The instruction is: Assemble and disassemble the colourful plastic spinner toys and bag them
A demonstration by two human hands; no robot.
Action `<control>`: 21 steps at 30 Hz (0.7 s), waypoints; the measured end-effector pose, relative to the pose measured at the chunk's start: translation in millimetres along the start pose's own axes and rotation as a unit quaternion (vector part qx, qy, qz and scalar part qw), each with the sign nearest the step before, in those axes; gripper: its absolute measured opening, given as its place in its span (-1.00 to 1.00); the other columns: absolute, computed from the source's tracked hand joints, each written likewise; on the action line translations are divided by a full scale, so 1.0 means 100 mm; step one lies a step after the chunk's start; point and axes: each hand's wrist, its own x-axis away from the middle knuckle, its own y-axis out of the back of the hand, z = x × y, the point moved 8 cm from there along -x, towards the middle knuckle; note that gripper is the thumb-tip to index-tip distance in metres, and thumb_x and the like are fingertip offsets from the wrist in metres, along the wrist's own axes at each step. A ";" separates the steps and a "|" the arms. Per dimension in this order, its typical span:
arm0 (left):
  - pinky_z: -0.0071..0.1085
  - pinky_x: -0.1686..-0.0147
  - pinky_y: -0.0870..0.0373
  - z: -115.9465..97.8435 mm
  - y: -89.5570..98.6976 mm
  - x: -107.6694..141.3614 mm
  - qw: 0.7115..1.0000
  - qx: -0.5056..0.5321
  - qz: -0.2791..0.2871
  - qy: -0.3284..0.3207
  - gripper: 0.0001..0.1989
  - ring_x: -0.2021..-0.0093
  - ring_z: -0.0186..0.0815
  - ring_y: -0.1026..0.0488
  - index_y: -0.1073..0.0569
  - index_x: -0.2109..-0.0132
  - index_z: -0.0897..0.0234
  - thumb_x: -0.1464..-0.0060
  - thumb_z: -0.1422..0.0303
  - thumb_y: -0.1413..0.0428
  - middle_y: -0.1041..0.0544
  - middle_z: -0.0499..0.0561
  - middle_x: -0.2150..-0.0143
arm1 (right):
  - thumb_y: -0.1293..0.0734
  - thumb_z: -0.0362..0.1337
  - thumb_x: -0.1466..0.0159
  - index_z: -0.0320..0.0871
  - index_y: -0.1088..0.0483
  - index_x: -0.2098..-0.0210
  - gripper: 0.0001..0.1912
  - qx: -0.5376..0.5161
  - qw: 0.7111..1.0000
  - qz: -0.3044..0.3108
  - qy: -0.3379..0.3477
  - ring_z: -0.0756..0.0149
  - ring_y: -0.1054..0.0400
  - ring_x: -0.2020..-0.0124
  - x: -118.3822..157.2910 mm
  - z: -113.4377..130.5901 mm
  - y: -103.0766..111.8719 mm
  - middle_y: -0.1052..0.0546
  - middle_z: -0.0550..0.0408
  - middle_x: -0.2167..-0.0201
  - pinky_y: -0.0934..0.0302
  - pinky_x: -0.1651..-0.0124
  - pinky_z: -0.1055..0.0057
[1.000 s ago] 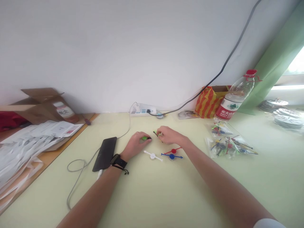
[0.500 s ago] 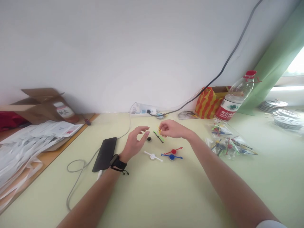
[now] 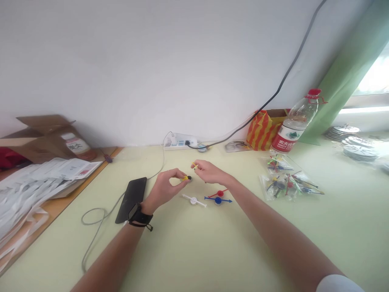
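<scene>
My left hand [image 3: 164, 188] is closed in a pinch on a small yellow piece [image 3: 184, 178]. Right beside that piece is a small black round base [image 3: 189, 178]. My right hand [image 3: 209, 172] grips a yellow arrow [image 3: 195, 166] between thumb and fingers, slightly above and to the right of my left fingertips. Nearer to me lie a white arrow spinner [image 3: 193, 200], a red arrow spinner [image 3: 220, 193] and a blue arrow spinner [image 3: 218, 200]. My right hand covers most of the black and green arrows behind it.
A black phone [image 3: 131, 200] with a grey cable lies at left, near white packets [image 3: 51, 178]. Bagged coloured spinners [image 3: 290, 185] lie at right, below a large water bottle [image 3: 291, 125]. A power strip [image 3: 178, 142] sits against the wall; stacked silvery discs [image 3: 360, 150] stand far right.
My left hand has gone from open to pinching the small yellow piece by the black base. My right hand, still holding the yellow arrow, has shifted left. The view has shifted slightly.
</scene>
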 end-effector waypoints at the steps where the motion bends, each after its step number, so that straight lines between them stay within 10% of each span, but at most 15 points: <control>1: -0.25 0.14 -0.55 0.05 -0.01 0.01 1.000 -0.021 0.018 -0.002 -0.76 0.22 -0.19 -0.61 -0.52 0.32 0.19 -0.18 0.14 -0.25 -0.67 0.02 0.23 | -0.23 -0.34 -0.30 -0.10 -0.37 0.17 -0.87 0.044 0.999 -0.007 -0.013 0.34 -0.29 0.43 -0.01 -0.07 0.03 -0.44 0.16 0.40 -0.12 0.39 0.42; 8: -0.26 0.08 -0.52 0.33 -0.08 0.06 0.992 -0.090 0.092 0.003 -0.89 0.13 -0.17 -0.59 -0.66 0.21 0.05 -0.13 0.21 -0.28 -0.68 -0.02 0.13 | -0.41 -0.25 -0.24 -0.11 -0.36 0.17 -0.80 0.183 0.981 -0.055 -0.045 0.06 -0.41 0.16 0.09 -0.09 0.20 -0.52 -0.15 0.12 -0.14 0.28 0.31; 15: -0.15 -0.09 -0.47 0.31 -0.04 0.06 0.993 -0.096 0.070 -0.018 -0.77 -0.04 -0.10 -0.54 -0.64 0.03 0.07 -0.18 0.18 -0.25 -0.63 0.04 -0.04 | -0.50 -0.33 -0.07 -0.09 -0.41 0.48 -0.83 0.136 0.965 0.217 0.051 0.28 -0.39 0.43 0.29 0.23 -0.50 -0.55 0.12 0.44 -0.12 0.47 0.41; 21: -0.24 0.03 -0.51 0.18 0.18 0.04 0.995 0.022 -0.089 0.032 -0.78 0.07 -0.19 -0.57 -0.59 0.07 0.17 -0.34 0.19 -0.12 -0.65 0.05 0.07 | -0.39 -0.36 -0.13 -0.11 -0.37 0.33 -0.87 -0.011 0.990 0.136 0.030 0.34 -0.42 0.41 0.18 0.22 -0.20 -0.59 0.13 0.38 -0.21 0.41 0.46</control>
